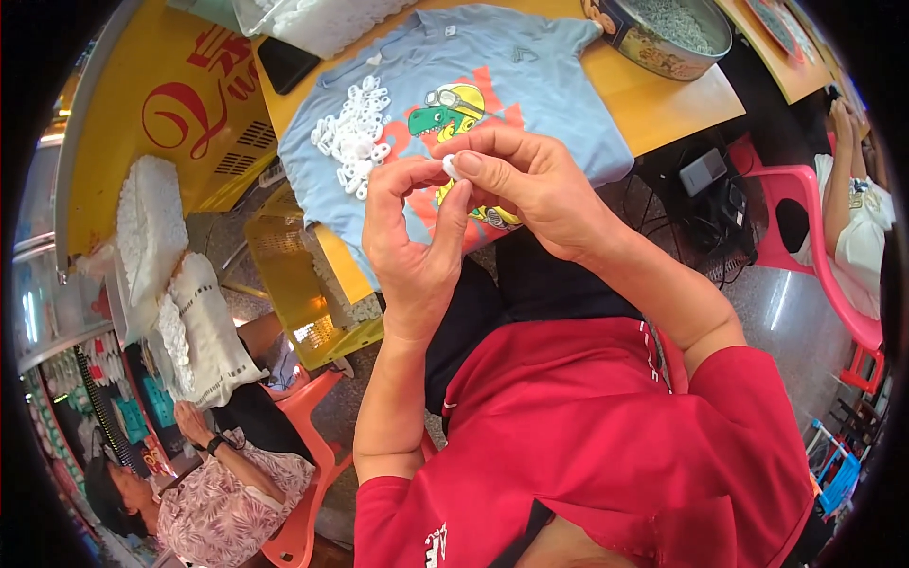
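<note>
My left hand [414,237] and my right hand [544,189] meet over a light blue T-shirt [559,95] spread on the table. Between their pinched fingertips is a small white plastic piece [449,167]; its far side is hidden by the fingers. Left of the hands, a loose pile of small white plastic pieces [355,133], many of them ring-shaped, lies on the shirt. The shirt bears a green dinosaur print [434,119], partly covered by my hands.
A round tin [677,68] of small metal parts stands at the far right of the yellow table [696,109]. A white tub [248,15] of white pieces and a dark flat object [287,66] are far left. A yellow crate [284,256] sits below left. People sit on both sides.
</note>
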Demonstrator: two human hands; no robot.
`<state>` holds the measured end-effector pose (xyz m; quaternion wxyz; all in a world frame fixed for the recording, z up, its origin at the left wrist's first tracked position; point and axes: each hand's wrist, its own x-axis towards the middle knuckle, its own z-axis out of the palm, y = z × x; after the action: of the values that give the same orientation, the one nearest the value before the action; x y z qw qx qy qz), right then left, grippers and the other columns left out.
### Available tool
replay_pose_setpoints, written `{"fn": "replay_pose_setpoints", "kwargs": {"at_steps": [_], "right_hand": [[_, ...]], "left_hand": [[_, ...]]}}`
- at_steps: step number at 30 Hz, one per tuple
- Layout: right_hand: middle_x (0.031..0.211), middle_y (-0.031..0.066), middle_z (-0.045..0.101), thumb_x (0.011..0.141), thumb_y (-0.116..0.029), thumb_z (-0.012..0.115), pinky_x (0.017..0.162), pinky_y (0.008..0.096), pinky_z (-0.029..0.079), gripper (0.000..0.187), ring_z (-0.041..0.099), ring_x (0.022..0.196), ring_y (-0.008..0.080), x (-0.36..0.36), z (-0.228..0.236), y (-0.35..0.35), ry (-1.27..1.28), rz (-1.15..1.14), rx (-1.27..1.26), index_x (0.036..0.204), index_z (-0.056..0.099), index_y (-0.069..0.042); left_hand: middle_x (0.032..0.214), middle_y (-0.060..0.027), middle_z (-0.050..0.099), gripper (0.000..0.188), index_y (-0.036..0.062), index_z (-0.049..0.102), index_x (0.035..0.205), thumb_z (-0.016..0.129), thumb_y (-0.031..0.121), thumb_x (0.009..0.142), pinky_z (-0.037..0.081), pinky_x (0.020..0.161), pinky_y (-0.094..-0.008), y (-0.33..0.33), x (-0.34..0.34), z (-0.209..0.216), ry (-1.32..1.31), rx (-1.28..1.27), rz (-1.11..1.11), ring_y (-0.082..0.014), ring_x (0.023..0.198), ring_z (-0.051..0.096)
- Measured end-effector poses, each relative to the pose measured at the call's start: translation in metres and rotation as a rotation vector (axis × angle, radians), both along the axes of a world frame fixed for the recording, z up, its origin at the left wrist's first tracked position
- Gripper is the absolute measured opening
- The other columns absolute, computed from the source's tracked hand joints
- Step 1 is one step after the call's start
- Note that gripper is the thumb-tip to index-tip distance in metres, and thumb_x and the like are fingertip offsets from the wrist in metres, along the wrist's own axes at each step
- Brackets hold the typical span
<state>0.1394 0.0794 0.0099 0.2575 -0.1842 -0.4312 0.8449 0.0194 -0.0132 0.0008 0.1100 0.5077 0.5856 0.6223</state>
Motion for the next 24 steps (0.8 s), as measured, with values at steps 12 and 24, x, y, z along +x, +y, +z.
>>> {"fn": "replay_pose_setpoints", "kwargs": {"at_steps": [12,24], "right_hand": [[0.102,0.0053,0.066,0.097,-0.018,0.06,0.084,0.026,0.053,0.023,0.064,0.093,0.0104,-0.0002,-0.005,-0.0011,-0.003,-0.03,0.011,0.112,0.063,-0.001],[0.1,0.0021,0.064,0.096,-0.018,0.061,0.082,0.0254,0.053,0.023,0.06,0.093,0.0084,0.0024,-0.0065,0.0068,0.094,0.066,-0.125,0.112,0.064,-0.001]], "left_hand": [[0.091,-0.0083,0.06,0.022,0.0004,0.057,0.096,0.071,-0.002,0.079,0.047,0.076,-0.0295,0.0008,-0.0043,-0.0005,0.023,-0.034,-0.015,-0.0183,0.084,0.058],[0.096,-0.0104,0.058,0.024,0.0019,0.054,0.096,0.068,-0.005,0.079,0.047,0.077,-0.0297,-0.0009,-0.0076,-0.0035,0.312,0.011,-0.098,-0.0177,0.085,0.058]]}}
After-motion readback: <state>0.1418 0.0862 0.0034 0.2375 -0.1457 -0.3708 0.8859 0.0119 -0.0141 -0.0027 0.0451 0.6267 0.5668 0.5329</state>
